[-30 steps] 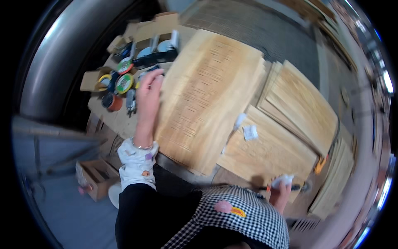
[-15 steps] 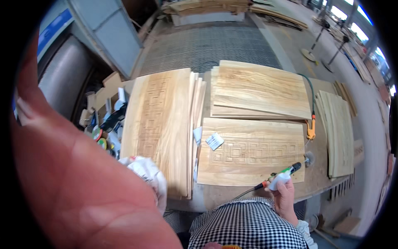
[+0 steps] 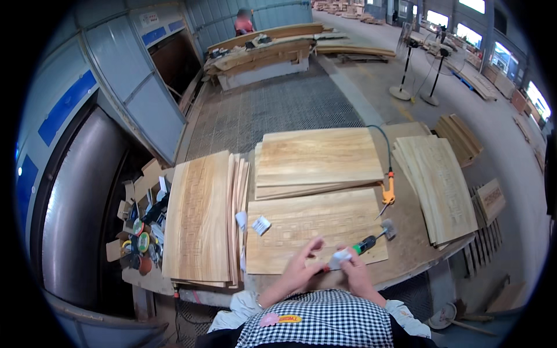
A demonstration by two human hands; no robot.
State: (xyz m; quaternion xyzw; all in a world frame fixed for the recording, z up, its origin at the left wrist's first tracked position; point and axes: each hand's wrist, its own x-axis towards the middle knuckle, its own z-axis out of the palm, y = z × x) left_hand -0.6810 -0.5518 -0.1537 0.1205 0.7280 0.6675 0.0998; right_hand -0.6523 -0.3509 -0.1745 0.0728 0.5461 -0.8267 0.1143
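Note:
My right hand (image 3: 357, 275) pinches a small white folded piece (image 3: 340, 257), perhaps paper or cloth, just over the near edge of a carved wooden panel (image 3: 301, 223). Beside it my left hand (image 3: 299, 271) is open, its fingers apart and pointing toward the white piece. Behind my right hand lies a green and black rotary power tool (image 3: 365, 245) with a grey wheel (image 3: 389, 229) on its end; its rear part is hidden by my hands. A small white printed packet (image 3: 261, 225) rests on the panel's left side.
Upright-turned carved panels (image 3: 197, 220) are stacked at left, plain boards (image 3: 319, 156) behind, more panels (image 3: 438, 185) at right. An orange air blow gun (image 3: 388, 191) with a hose lies between. Boxes of supplies (image 3: 142, 232) stand far left. A person (image 3: 243, 24) is at a distant bench.
My left hand has dropped from close before the camera to beside my right hand. The view has shifted to show more of the room. The white piece stays in my right hand.

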